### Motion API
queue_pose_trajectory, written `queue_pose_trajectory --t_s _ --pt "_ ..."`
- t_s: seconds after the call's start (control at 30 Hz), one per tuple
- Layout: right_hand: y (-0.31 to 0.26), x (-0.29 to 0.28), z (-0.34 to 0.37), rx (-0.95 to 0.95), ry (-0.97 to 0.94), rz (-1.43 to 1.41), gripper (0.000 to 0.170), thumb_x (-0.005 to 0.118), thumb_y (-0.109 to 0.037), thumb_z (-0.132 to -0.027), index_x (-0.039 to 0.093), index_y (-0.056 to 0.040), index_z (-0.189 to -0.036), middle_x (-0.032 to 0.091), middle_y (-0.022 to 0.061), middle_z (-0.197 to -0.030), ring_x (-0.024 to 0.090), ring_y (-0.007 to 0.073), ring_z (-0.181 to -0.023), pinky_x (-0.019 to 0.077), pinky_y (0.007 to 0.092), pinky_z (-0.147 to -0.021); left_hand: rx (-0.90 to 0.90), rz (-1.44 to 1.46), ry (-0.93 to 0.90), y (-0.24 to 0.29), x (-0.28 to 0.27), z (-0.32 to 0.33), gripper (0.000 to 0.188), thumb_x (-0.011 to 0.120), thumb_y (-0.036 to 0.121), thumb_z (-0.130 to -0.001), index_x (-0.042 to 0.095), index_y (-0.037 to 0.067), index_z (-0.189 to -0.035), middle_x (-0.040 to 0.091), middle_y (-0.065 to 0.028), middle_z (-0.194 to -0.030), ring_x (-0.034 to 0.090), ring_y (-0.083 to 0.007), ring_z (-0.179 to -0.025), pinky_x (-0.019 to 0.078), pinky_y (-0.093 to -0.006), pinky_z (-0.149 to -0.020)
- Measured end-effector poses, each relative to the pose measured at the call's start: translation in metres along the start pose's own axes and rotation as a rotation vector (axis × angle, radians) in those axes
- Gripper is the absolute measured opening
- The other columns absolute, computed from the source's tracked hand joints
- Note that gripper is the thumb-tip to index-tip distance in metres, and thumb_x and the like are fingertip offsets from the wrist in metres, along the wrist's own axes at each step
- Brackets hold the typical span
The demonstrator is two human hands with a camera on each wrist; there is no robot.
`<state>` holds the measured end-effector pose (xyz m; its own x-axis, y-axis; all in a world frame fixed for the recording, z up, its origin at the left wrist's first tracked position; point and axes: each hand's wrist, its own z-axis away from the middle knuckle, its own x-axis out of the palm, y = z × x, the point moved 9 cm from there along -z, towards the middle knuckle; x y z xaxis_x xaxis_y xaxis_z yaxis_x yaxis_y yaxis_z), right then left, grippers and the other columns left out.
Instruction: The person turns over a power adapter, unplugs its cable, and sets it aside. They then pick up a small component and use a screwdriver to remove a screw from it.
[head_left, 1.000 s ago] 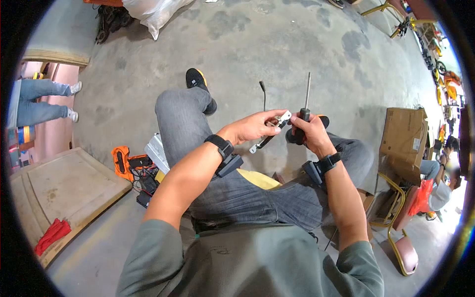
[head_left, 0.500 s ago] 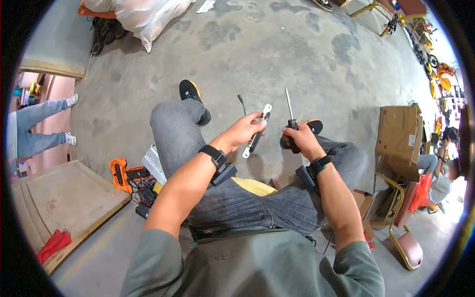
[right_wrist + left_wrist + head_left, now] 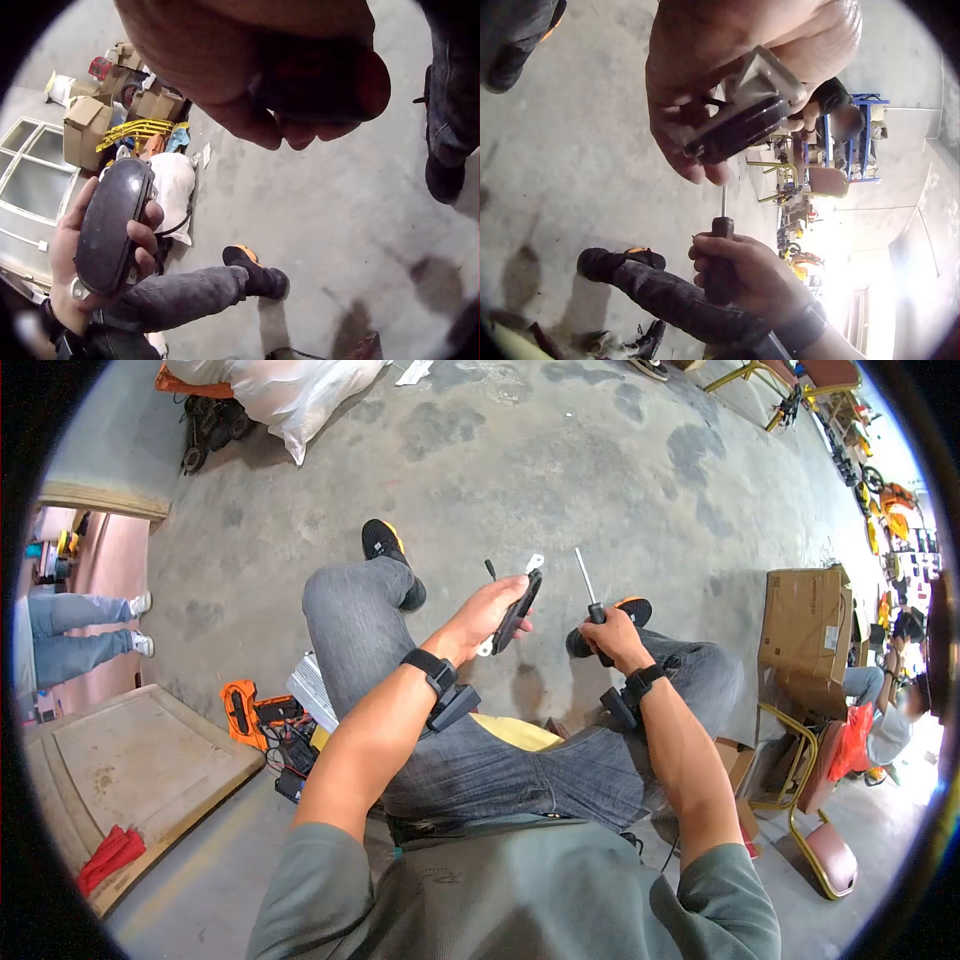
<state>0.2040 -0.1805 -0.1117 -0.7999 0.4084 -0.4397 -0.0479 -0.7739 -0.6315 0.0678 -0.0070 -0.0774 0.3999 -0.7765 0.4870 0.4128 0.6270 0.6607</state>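
Observation:
My left hand point(image 3: 482, 622) grips a flat, oblong black unit point(image 3: 517, 618) with pale mounting tabs at its ends and a short dark cable. In the right wrist view its smooth, rounded black face point(image 3: 112, 229) shows, with fingers wrapped around both long edges. Seen from the left wrist, the unit's ribbed dark side point(image 3: 739, 129) and a pale end are visible. My right hand point(image 3: 620, 640) holds a screwdriver point(image 3: 597, 613) by its black handle, the bare metal shaft pointing up and away. A gap separates the screwdriver from the unit.
To the left lie an orange tool case point(image 3: 240, 708) and a low board point(image 3: 140, 770) with a red cloth point(image 3: 110, 855). A cardboard box point(image 3: 805, 625) and a chair point(image 3: 822, 860) stand right. White sacks point(image 3: 290, 400) lie ahead; another person point(image 3: 885, 725) sits far right.
The hands, close together a second ago, have moved apart. My left hand has turned the unit so its black face points toward the right hand. The screwdriver stays in the right hand.

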Motion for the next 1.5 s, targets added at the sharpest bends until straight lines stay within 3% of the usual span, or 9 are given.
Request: queue_pose_trajectory --t_s 0.3,0.7,0.93,1.1,1.13,1.23,1.27,1.43,1.5 --pt "0.012 -0.007 -0.009 -0.001 0.109 0.243 0.029 0.063 -0.022 -0.074 0.061 0.0072 -0.077 0.063 0.0249 -0.070 0.065 0.0375 -0.069 0.0503 0.0423 -0.066 -0.006 0.095 0.109 -0.007 -0.013 0.000 0.044 0.045 0.040 -0.100 0.059 0.000 -0.111 0.064 -0.0128 -0.095 0.067 -0.0196 -0.073 0.0557 -0.0304 -0.060" --pt "0.016 -0.017 -0.014 0.017 0.139 0.149 0.023 0.061 -0.016 -0.075 0.059 0.0072 -0.076 0.061 0.0156 -0.064 0.062 0.0252 -0.058 0.0492 0.0372 -0.057 0.001 0.081 0.129 -0.005 -0.014 -0.002 0.040 0.045 0.039 -0.101 0.058 0.004 -0.113 0.064 -0.0099 -0.093 0.066 -0.0186 -0.073 0.0556 -0.0312 -0.062" --pt "0.000 -0.026 0.003 0.089 0.098 -0.135 0.022 0.062 -0.015 -0.083 0.057 0.0065 -0.078 0.059 0.0101 -0.061 0.058 0.0185 -0.050 0.0450 0.0317 -0.048 0.007 0.092 0.141 -0.005 -0.014 0.000 0.037 0.046 0.037 -0.101 0.057 0.005 -0.115 0.063 -0.0099 -0.093 0.066 -0.0187 -0.073 0.0556 -0.0317 -0.062" --pt "-0.011 -0.029 0.008 0.047 0.000 -0.223 0.024 0.063 -0.017 -0.084 0.060 0.0071 -0.088 0.059 0.0064 -0.068 0.054 0.0144 -0.056 0.0423 0.0300 -0.051 0.050 0.060 0.104 -0.003 -0.013 -0.003 0.039 0.046 0.033 -0.101 0.053 0.005 -0.126 0.061 -0.0083 -0.095 0.065 -0.0182 -0.078 0.0542 -0.0306 -0.067" --pt "-0.023 -0.034 0.015 0.031 -0.027 -0.124 0.028 0.062 -0.015 -0.083 0.062 0.0069 -0.101 0.059 0.0048 -0.074 0.054 0.0132 -0.061 0.0433 0.0287 -0.056 0.074 0.062 0.108 0.000 -0.011 -0.002 0.040 0.046 0.032 -0.101 0.051 0.005 -0.130 0.061 -0.0076 -0.095 0.065 -0.0180 -0.080 0.0532 -0.0300 -0.070" --pt "-0.059 -0.053 0.036 -0.108 -0.028 -0.134 0.034 0.058 -0.009 -0.081 0.062 0.0043 -0.112 0.056 0.0018 -0.079 0.050 0.0110 -0.069 0.0425 0.0257 -0.063 0.102 0.078 0.095 0.008 -0.007 0.002 0.041 0.046 0.030 -0.100 0.049 0.005 -0.134 0.059 -0.0068 -0.097 0.064 -0.0174 -0.085 0.0505 -0.0284 -0.074" --pt "-0.070 -0.061 0.044 -0.151 -0.045 -0.091 0.042 0.059 -0.009 -0.081 0.058 0.0033 -0.122 0.059 0.0031 -0.087 0.053 0.0119 -0.073 0.0441 0.0262 -0.066 0.102 0.078 0.094 0.007 -0.007 0.002 0.041 0.046 0.030 -0.100 0.049 0.005 -0.134 0.059 -0.0068 -0.097 0.064 -0.0174 -0.085 0.0505 -0.0284 -0.074" --pt "-0.089 -0.096 0.073 -0.340 0.080 -0.141 0.040 0.061 -0.008 -0.088 0.054 0.0012 -0.126 0.064 0.0083 -0.098 0.061 0.0156 -0.084 0.0477 0.0283 -0.072 0.131 0.148 0.046 0.010 -0.005 -0.001 0.042 0.046 0.030 -0.100 0.047 0.006 -0.134 0.060 -0.0078 -0.099 0.064 -0.0184 -0.086 0.0501 -0.0284 -0.074" --pt "-0.070 -0.104 0.075 -0.268 0.095 -0.669 0.031 0.058 -0.009 -0.092 0.054 -0.0005 -0.121 0.064 0.0090 -0.101 0.062 0.0157 -0.084 0.0486 0.0287 -0.072 0.116 0.187 0.048 0.008 -0.007 -0.003 0.041 0.046 0.030 -0.100 0.047 0.006 -0.134 0.060 -0.0086 -0.101 0.064 -0.0189 -0.087 0.0507 -0.0291 -0.074"
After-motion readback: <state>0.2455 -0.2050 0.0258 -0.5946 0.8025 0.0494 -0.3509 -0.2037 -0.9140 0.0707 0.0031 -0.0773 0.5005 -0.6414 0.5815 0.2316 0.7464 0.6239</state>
